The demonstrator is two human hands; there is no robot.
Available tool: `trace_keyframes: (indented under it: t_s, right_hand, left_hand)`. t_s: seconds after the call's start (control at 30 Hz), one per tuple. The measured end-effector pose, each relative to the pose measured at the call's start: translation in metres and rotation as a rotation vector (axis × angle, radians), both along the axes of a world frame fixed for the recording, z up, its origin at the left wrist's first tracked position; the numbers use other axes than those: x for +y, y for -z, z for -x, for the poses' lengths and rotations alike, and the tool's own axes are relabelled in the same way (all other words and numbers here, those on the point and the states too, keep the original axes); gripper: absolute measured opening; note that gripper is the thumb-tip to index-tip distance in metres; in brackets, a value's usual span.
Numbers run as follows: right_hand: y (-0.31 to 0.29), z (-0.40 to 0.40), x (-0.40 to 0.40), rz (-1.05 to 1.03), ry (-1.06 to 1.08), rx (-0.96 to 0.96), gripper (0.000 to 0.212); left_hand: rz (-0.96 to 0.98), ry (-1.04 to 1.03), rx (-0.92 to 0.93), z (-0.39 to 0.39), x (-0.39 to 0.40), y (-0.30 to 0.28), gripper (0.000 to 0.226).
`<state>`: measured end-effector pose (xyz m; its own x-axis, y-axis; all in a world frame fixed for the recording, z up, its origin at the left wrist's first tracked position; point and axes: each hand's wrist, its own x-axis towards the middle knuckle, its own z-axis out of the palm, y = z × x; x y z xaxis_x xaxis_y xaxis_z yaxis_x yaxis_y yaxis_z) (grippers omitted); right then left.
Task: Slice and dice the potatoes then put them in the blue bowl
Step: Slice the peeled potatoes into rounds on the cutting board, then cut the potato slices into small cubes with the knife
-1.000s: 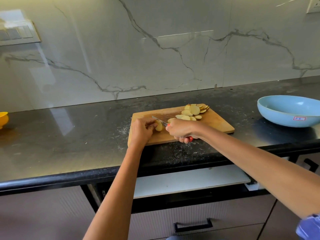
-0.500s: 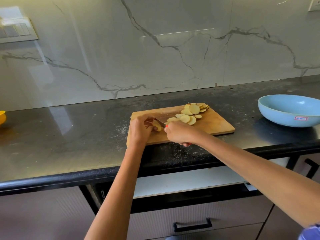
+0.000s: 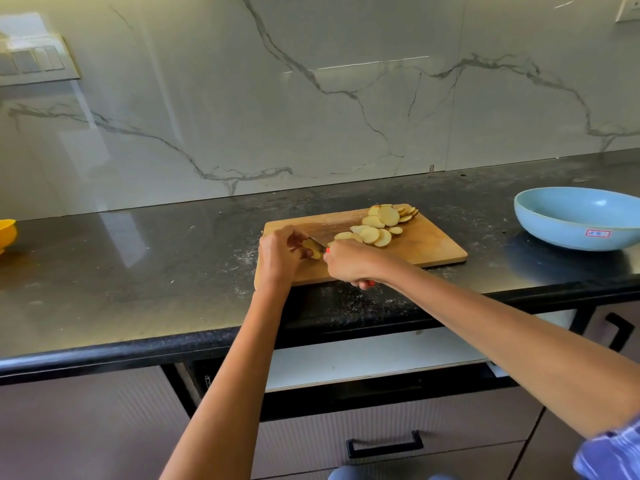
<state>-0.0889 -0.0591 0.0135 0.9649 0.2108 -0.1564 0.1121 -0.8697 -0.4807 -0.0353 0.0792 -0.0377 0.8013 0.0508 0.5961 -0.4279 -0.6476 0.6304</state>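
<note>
A wooden cutting board [image 3: 433, 247] lies on the black counter. Several round potato slices [image 3: 377, 226] lie spread over its far middle. My left hand [image 3: 278, 254] pinches a small potato end piece [image 3: 311, 249] at the board's left part. My right hand [image 3: 353, 263] grips a red-handled knife [image 3: 318, 243], whose blade rests against that piece. The blue bowl [image 3: 578, 216] stands on the counter to the right of the board and looks empty.
A yellow bowl [image 3: 7, 233] shows at the far left edge of the counter. The marble wall rises behind. Below the counter front, a drawer [image 3: 374, 358] stands partly pulled out, above cabinet fronts with black handles [image 3: 384, 443].
Both hands stayed at the board's left part. The knife blade has shifted slightly left along the potato piece, which looks shorter now. The view has drifted a little.
</note>
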Motion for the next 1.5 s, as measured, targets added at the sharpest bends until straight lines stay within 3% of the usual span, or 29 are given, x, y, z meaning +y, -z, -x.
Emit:
trace_keyframes:
  t_s: [0.37, 0.7, 0.83, 1.0, 1.2, 1.33, 1.37, 1.5]
  right_hand:
    - [0.003, 0.002, -0.007, 0.081, 0.005, 0.096, 0.037]
    - [0.005, 0.000, -0.014, 0.121, -0.019, 0.100, 0.033]
    - [0.008, 0.009, -0.022, 0.173, -0.008, -0.007, 0.026]
    - [0.013, 0.006, -0.044, 0.182, 0.041, -0.159, 0.034]
    - [0.013, -0.010, -0.086, 0.023, 0.124, -0.337, 0.038]
    - [0.022, -0.027, -0.104, -0.079, 0.193, -0.393, 0.036]
    - [0.025, -0.030, -0.105, -0.090, 0.201, -0.406, 0.036]
    - [0.032, -0.042, -0.106, -0.016, 0.258, -0.473, 0.042]
  left_hand:
    - [-0.047, 0.015, -0.068, 0.001, -0.001, -0.001, 0.021]
    - [-0.145, -0.020, 0.028, 0.003, -0.003, -0.004, 0.027]
    - [0.002, -0.120, 0.079, 0.003, -0.001, -0.006, 0.011]
    - [0.015, -0.099, 0.123, 0.004, -0.004, -0.006, 0.025]
    - [-0.168, -0.064, 0.158, 0.000, -0.016, -0.004, 0.025]
    - [-0.246, 0.046, 0.243, -0.007, -0.039, -0.006, 0.065]
    - [-0.278, 0.047, 0.255, -0.008, -0.043, -0.005, 0.067]
    - [-0.283, 0.094, 0.181, -0.016, -0.056, -0.008, 0.037]
